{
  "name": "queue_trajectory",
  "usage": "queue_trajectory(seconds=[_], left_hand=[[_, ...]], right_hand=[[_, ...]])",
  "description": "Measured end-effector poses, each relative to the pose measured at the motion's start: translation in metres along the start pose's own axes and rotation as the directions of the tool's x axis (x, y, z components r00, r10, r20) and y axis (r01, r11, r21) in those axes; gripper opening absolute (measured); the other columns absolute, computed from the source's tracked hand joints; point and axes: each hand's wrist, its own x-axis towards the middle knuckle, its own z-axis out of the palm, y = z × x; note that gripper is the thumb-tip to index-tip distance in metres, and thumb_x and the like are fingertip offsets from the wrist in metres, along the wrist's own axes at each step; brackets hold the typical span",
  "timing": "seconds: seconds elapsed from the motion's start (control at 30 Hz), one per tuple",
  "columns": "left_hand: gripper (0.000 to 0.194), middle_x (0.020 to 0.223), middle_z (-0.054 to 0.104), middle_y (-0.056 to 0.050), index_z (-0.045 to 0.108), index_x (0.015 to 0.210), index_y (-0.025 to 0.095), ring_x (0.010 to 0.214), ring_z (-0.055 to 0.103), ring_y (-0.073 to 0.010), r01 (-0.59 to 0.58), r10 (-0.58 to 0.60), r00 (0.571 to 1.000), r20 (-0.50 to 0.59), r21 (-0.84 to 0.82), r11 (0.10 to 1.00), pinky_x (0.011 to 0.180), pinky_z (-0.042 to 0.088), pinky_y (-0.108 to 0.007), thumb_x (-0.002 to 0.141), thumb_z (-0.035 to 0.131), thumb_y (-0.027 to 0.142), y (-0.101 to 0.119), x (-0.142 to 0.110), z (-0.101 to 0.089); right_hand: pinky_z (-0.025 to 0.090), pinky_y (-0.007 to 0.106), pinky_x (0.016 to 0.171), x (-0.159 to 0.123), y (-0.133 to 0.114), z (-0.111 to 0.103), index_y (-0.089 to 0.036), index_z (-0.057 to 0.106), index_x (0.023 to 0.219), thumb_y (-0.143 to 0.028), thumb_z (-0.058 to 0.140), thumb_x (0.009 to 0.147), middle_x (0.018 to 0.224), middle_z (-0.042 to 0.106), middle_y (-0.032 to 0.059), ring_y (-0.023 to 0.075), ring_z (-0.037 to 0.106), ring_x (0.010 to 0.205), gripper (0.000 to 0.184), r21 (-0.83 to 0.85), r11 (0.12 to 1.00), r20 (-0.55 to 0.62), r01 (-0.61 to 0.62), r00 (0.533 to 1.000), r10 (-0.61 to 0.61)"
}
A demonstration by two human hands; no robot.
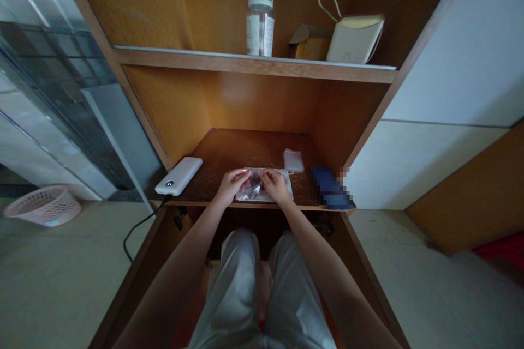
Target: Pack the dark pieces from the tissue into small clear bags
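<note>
Clear plastic packet [249,192], its contents too dark to tell, lies under your curled left hand [232,186] and right hand [275,186] on the brown wooden shelf [241,151].

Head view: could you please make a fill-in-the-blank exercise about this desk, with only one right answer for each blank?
1. The left hand and the right hand both touch a ____ plastic bag.
2. The white power bank lies to the ____ of the hands.
3. The bottle stands on the ____ shelf.
4. The basket is ____.

Missing words: clear; left; upper; pink.
</note>
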Motion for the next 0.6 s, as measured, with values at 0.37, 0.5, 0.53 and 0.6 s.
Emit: queue_trajectory(seconds=[0.37,0.5,0.53,0.6], left_hand=[[0.03,0.053,0.056,0.001,0.061,0.072,0.014,0.041,0.042,-0.0076,-0.019,0.019,0.999,-0.036,-0.014,1.0,0.041,0.029,-0.02,0.073,0.063,0.044,-0.002,0.002,-0.001],[0.033,0.051,0.055,0.001,0.063,0.071,0.014,0.041,0.041,-0.0074,-0.004,0.003,0.999,-0.045,-0.027,1.0,0.041,0.028,-0.021,0.073,0.062,0.046,0.004,-0.002,0.0],[0.034,0.051,0.054,0.001,0.063,0.067,0.014,0.041,0.041,-0.0074,-0.006,0.005,0.999,-0.037,-0.02,1.0,0.041,0.027,-0.021,0.073,0.062,0.047,0.005,-0.003,0.0],[0.037,0.05,0.054,0.001,0.062,0.061,0.014,0.041,0.041,-0.0075,-0.015,0.015,1.0,-0.021,-0.001,1.0,0.041,0.027,-0.021,0.073,0.061,0.049,0.006,-0.003,-0.001]], right_hand=[[0.041,0.024,0.053,0.001,0.005,0.001,-0.02,0.061,0.074,-0.046,0.047,0.083,0.06,0.058,0.0005,0.0139,0.053,0.055,0.031,-0.025,1.0,-0.034,0.003,0.999,-0.004],[0.041,0.025,0.053,0.001,0.001,0.0,-0.02,0.059,0.07,-0.046,0.046,0.083,0.059,0.057,0.0009,0.0148,0.054,0.057,0.032,-0.026,1.0,-0.077,-0.004,0.997,0.002],[0.04,0.025,0.052,0.001,-0.001,0.0,-0.02,0.059,0.068,-0.046,0.045,0.084,0.057,0.057,0.0008,0.0148,0.054,0.056,0.033,-0.026,1.0,-0.083,-0.013,0.996,0.011],[0.04,0.025,0.051,0.0,-0.003,-0.001,-0.02,0.057,0.066,-0.048,0.044,0.084,0.054,0.055,0.0005,0.0147,0.054,0.055,0.036,-0.027,0.999,-0.089,-0.031,0.996,0.029]])
